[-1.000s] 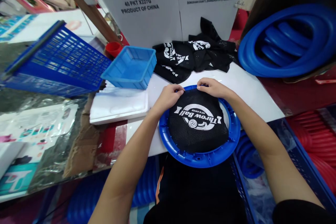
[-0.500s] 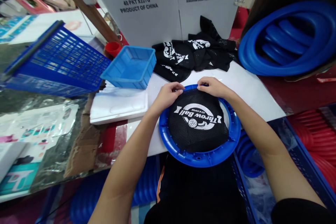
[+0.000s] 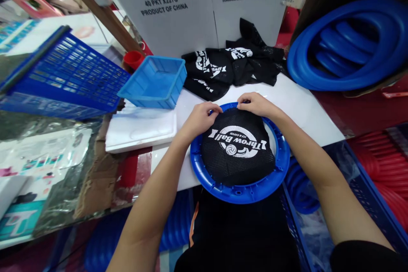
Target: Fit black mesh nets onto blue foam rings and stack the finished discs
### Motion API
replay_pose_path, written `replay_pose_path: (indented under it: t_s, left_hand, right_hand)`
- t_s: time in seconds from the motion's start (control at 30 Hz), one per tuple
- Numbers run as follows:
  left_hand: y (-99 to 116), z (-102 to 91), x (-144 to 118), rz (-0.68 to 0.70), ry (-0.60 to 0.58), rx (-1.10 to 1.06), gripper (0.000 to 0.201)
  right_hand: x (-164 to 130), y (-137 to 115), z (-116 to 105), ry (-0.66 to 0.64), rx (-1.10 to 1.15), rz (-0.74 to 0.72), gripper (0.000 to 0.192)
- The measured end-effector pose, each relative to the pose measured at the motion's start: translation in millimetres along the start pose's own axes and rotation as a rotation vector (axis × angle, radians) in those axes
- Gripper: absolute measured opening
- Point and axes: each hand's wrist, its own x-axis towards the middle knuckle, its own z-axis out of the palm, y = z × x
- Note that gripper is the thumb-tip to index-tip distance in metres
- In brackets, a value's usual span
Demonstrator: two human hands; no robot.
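Not much changed vs 1 s ago: left hand [image 3: 200, 120] & right hand [image 3: 256, 105] are kept at the far edge of the black mesh [image 3: 237, 148], fingers curled, pinching it onto the blue ring [image 3: 242, 189] at the table's near edge. Mesh-fitting prob ongoing, only slight creep inward.

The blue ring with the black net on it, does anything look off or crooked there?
Yes. The black mesh net lies bunched over the blue ring, off-centre: white table shows through the ring on its right. Both the left hand and right hand pinch its far edge.
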Motion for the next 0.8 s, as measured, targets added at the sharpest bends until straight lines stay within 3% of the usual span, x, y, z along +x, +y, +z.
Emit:
replay_pose_path:
  t_s: [0.3, 0.43, 0.67, 0.8]
  left_hand:
    - [2, -6.7, -6, 0.079, -0.089, 0.105, 0.023]
    - [4, -2.9, -5, 0.063, -0.062, 0.103, 0.022]
    - [4, 3.7, -1, 0.004, -0.050, 0.040, 0.015]
    - [5, 3.9, -3, 0.033, -0.021, 0.055, 0.015]
  right_hand:
    - [-3, -3, -1, 0.001, -0.005, -0.011, 0.010]
    - [-4, 0, -6, -0.035, -0.019, -0.054, 0.013]
    - [15, -17, -33, -0.359, -0.124, -0.143, 0.028]
    - [27, -31, -20, -0.396, -0.154, -0.257, 0.017]
